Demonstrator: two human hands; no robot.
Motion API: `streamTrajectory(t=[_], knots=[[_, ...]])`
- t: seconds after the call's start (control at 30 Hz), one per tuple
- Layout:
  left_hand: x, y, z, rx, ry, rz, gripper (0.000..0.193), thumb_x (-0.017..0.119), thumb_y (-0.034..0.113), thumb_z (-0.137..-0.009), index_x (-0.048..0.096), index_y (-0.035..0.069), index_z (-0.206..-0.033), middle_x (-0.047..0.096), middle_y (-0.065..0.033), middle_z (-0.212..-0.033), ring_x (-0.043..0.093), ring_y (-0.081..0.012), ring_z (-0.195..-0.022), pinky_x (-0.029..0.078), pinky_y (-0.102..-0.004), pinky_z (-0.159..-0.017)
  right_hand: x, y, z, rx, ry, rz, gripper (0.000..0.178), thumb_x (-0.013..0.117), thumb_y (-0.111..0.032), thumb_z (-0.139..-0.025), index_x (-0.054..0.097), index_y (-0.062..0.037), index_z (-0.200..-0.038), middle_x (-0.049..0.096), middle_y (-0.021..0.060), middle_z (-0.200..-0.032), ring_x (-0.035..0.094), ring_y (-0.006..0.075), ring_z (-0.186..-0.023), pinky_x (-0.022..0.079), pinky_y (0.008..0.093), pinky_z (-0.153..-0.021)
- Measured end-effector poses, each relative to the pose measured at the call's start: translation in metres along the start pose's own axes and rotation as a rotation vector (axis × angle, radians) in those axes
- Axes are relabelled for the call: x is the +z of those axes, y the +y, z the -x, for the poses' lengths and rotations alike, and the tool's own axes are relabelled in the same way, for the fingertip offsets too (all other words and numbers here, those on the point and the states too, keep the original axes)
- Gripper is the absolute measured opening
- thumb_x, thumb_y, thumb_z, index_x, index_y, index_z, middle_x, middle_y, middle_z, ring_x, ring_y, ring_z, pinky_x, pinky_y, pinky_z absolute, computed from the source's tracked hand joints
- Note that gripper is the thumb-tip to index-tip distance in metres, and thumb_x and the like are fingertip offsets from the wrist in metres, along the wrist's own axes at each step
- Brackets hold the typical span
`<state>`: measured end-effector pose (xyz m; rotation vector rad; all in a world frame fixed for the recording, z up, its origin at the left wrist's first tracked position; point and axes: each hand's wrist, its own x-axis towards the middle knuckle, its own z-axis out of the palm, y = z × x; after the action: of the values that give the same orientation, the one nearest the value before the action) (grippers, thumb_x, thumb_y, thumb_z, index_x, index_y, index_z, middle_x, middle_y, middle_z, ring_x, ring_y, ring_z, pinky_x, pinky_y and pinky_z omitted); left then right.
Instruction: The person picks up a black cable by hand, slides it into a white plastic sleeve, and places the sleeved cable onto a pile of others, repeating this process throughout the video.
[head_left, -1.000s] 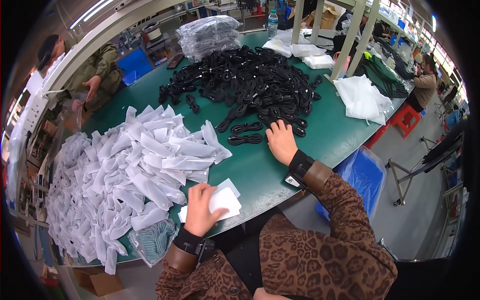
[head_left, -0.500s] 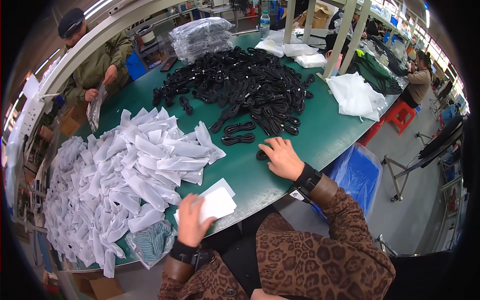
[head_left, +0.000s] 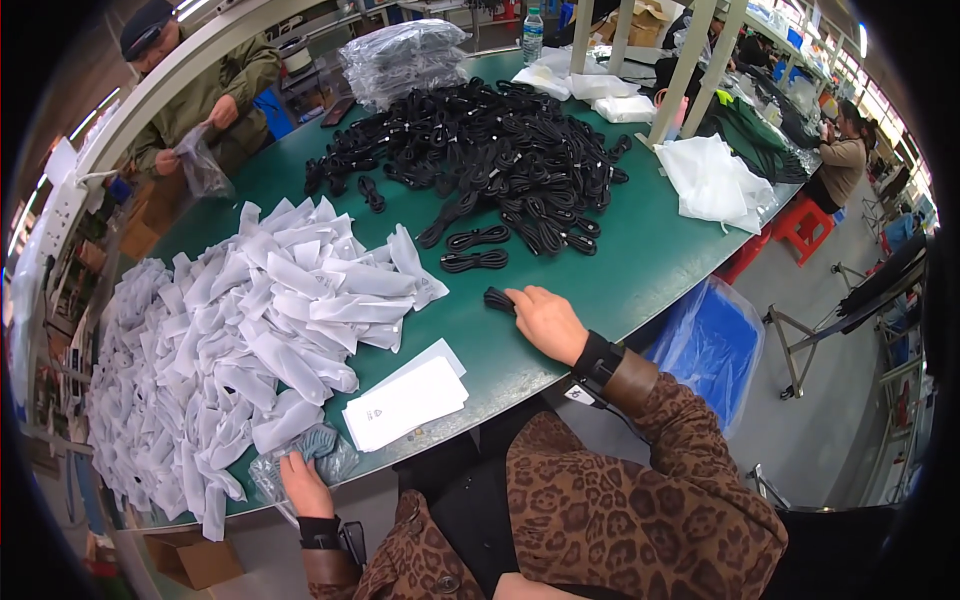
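Against green tabletop [head_left: 640,270], cable bundle [head_left: 497,300] points lengthwise left.

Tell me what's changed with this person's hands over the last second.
The left hand has let go of the white sheets and moved leftward onto the clear bag of striped cloth. The right hand has drawn a black cable bundle away from the cable pile, leftward and closer in, and holds it. The sheets, pile and white packets look unmoved.
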<state>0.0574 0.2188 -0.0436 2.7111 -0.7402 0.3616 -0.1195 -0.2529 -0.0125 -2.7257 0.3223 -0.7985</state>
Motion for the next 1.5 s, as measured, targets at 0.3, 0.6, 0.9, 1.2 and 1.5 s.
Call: streamTrajectory(t=[0.3, 0.6, 0.9, 1.2, 1.5], knots=[[-0.028, 0.047, -0.035, 0.065, 0.072, -0.062, 0.031, 0.072, 0.016, -0.085, 0.059, -0.001, -0.107, 0.055, -0.0227, -0.108, 0.054, -0.0426, -0.101, 0.044, -0.0463, -0.087, -0.005, -0.020, 0.004, 0.089, -0.112, -0.349, 0.036, 0.065, -0.006, -0.086, 0.061, -0.0011, -0.121, 0.061, 0.0161, -0.093, 0.062, 0.0296, -0.078, 0.051, 0.0353, -0.071], [0.006, 0.198, -0.063, 0.487, -0.134, 0.613, 0.020, 0.071, 0.003, -0.079, 0.062, 0.001, -0.096, 0.054, -0.0150, -0.096, 0.057, -0.0343, -0.092, 0.048, -0.0396, -0.080, 0.002, -0.055, 0.006, 0.121, -0.167, -0.593, 0.039, 0.066, -0.006, -0.089, 0.061, -0.0053, -0.128, 0.060, 0.0131, -0.091, 0.059, 0.0233, -0.075, 0.049, 0.0312, -0.071], [0.039, 0.224, -0.069, 0.448, -0.264, 0.580, 0.013, 0.070, 0.005, -0.082, 0.062, 0.000, -0.091, 0.059, -0.0111, -0.088, 0.061, -0.0333, -0.081, 0.049, -0.0378, -0.070, -0.002, -0.066, 0.017, 0.085, -0.060, -0.557, 0.039, 0.068, -0.003, -0.086, 0.064, -0.0079, -0.125, 0.060, 0.0120, -0.091, 0.059, 0.0271, -0.077, 0.049, 0.0335, -0.072], [0.036, 0.221, -0.068, 0.201, -0.318, 0.800, 0.009, 0.067, 0.002, -0.084, 0.062, 0.000, -0.091, 0.059, -0.0130, -0.084, 0.061, -0.0337, -0.076, 0.049, -0.0371, -0.066, -0.011, -0.063, 0.023, 0.009, -0.144, -0.556, 0.039, 0.069, -0.001, -0.084, 0.066, -0.0082, -0.122, 0.059, 0.0114, -0.091, 0.059, 0.0271, -0.076, 0.049, 0.0340, -0.069], [0.032, 0.218, -0.069, 0.431, -0.128, 0.631, 0.008, 0.067, 0.000, -0.086, 0.060, 0.000, -0.089, 0.061, -0.0105, -0.079, 0.060, -0.0215, -0.069, 0.048, -0.0304, -0.064, -0.016, -0.063, 0.024, -0.037, -0.158, -0.433, 0.041, 0.070, -0.003, -0.083, 0.064, -0.0112, -0.122, 0.053, 0.0105, -0.084, 0.058, 0.0296, -0.071, 0.048, 0.0398, -0.063]])
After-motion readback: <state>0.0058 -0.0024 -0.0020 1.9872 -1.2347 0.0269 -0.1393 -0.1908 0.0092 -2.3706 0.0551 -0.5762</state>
